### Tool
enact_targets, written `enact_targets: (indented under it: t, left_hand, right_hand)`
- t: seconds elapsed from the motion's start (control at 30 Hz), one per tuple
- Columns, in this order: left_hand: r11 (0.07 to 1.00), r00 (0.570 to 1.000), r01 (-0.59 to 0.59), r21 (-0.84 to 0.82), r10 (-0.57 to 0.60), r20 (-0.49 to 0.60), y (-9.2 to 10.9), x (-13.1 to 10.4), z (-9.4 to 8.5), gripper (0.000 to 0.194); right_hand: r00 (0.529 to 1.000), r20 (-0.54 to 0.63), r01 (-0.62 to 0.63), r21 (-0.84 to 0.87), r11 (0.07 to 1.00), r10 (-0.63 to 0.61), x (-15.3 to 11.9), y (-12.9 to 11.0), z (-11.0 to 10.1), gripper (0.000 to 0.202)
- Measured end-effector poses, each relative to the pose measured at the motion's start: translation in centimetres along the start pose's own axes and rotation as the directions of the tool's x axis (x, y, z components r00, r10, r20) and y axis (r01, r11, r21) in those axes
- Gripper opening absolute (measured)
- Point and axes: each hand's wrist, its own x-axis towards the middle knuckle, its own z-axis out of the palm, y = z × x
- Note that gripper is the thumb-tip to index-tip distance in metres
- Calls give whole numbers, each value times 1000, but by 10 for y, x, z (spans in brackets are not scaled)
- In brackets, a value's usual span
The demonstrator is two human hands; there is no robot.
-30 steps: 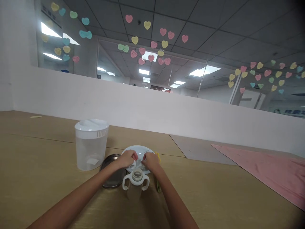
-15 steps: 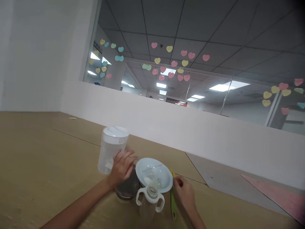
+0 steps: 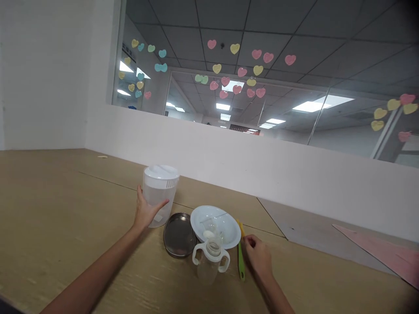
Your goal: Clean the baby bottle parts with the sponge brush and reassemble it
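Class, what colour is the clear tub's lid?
The lid is white, best seen in the head view.

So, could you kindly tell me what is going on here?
A person has the left hand spread against a lidded container. The right hand, half curled, is beside a green-handled tool; any contact is unclear. Between the hands, an uncapped two-handled bottle stands before a pale bowl, with a metal tray to their left.

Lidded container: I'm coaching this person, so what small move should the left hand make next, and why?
Probably close the left hand more snugly around the lidded container, since thumb and fingers lie spread about its side and the hold looks loose.
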Motion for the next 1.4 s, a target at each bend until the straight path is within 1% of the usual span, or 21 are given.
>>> enact_targets:
  t: [0.07,0.13,0.3,0.37,0.43,0.47,0.53,0.57,0.6,0.67,0.73,0.77,0.8,0.83,0.87,0.97,1.17,1.3,1.37,1.4]
  left_hand:
    - [1000,999,-19,-3,19,32,-2,-2,0,101]
    - [999,999,-31,13,30,39,-3,-4,-1,100]
    - [997,999,-38,70,37,8,4,-11,-2,101]
    - [991,996,-92,95,92,9,10,-15,-2,102]
    - [971,981,-195,141,191,38,16,-18,-3,102]
    - [950,966,-259,172,253,55,18,-20,-4,101]
    - [884,916,-401,241,388,98,20,-23,-6,96]
    - [838,880,-475,269,458,127,19,-24,-6,91]
    - [784,835,-550,287,525,164,18,-25,-7,84]
    - [665,725,-688,290,632,272,14,-27,-6,65]
    - [548,607,-795,260,705,368,10,-28,-5,48]
    - [502,558,-830,244,730,395,9,-29,-4,43]
    - [468,522,-853,232,750,406,8,-31,-3,40]
    - [451,503,-864,224,765,402,9,-32,-2,38]
    - [447,498,-867,220,775,388,10,-33,-2,38]
    - [464,515,-857,223,788,337,16,-36,-2,42]
    - [462,530,-841,280,807,259,25,-35,-5,61]
    - [420,501,-846,327,836,223,31,-35,-6,77]
    - [420,503,-842,340,838,211,33,-36,-6,82]
    - [432,514,-835,340,834,202,33,-36,-5,84]
  right_hand:
    - [1000,19,-11,-22,1000,12,-1,3,4,28]
    - [999,40,-8,-37,999,10,-2,5,7,27]
    - [997,74,11,-83,997,-5,-3,6,11,28]
    - [997,74,11,-101,995,-3,-2,6,12,27]
    - [997,72,17,-110,994,-9,-2,6,12,26]
    - [997,72,22,-111,994,-14,-2,5,12,26]
    - [997,73,25,-109,994,-17,-3,4,12,26]
    - [997,75,21,-109,994,-13,-4,3,11,26]
    - [997,74,12,-110,994,-3,-4,2,11,25]
    - [997,73,3,-107,994,5,-6,1,11,25]
    - [997,72,-6,-108,994,13,-6,0,10,24]
    - [997,72,-7,-108,994,15,-7,0,10,24]
    - [997,72,-8,-110,994,16,-7,0,10,24]
    - [997,73,-5,-110,994,13,-7,0,10,25]
    - [997,74,-1,-111,994,10,-7,0,10,25]
    - [997,74,11,-111,994,-3,-6,0,11,25]
    - [997,81,22,-120,993,-12,-5,2,12,23]
    - [996,85,18,-135,991,-7,-4,3,13,22]
    - [996,88,17,-139,990,-5,-4,3,13,22]
    - [996,89,15,-139,990,-3,-4,3,13,22]
